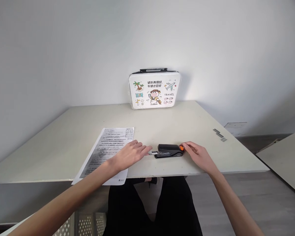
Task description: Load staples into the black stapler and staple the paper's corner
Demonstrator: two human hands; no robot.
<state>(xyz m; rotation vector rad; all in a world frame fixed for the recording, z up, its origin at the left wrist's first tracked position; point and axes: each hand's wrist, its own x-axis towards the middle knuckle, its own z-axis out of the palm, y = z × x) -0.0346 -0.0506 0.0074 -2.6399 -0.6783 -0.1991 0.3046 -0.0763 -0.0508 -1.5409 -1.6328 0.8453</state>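
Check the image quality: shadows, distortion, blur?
Head view: soft light, faint shadow right of the case on the wall; head view: wide-angle stretch toward the edges, left forearm looking elongated; head view: stapler outline fairly sharp, large case lettering legible, but body text on the paper too small and soft to read.

We face a plain white wall (100, 49) along the far edge of a pale table (191, 124), softly lit and shadowed toward the right; there we see a low wall plate (236, 125), a pale furniture surface (286, 160) and, nearer, a grey floor (263, 203) with faint streaks
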